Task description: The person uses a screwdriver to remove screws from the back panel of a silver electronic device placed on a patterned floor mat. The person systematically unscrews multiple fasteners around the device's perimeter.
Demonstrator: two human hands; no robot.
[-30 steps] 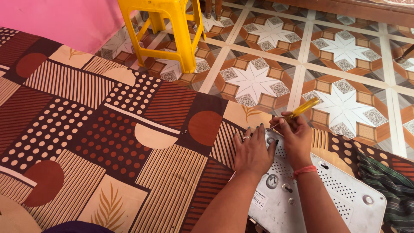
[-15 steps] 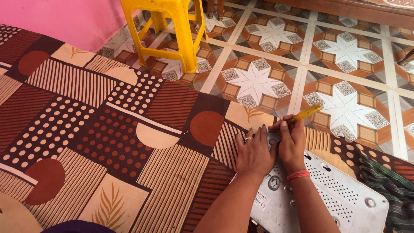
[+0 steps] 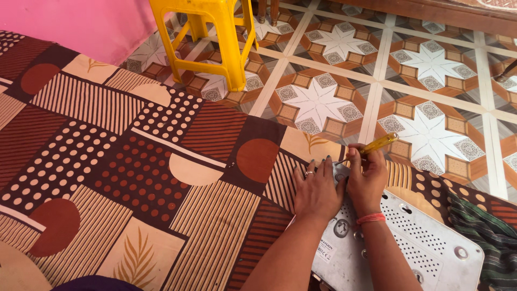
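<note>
Head camera, looking steeply down, close over bedspread (image 3: 134, 178).

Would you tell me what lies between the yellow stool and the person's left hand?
In the head view, between the yellow stool and the left hand lie bare star-patterned floor tiles, then the edge of the patterned cloth.

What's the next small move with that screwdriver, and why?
Probably turn the yellow-handled screwdriver in place. The right hand grips it with the tip angled down at the white device casing's far corner, while the left hand presses flat on the casing beside it, steadying it.
</note>
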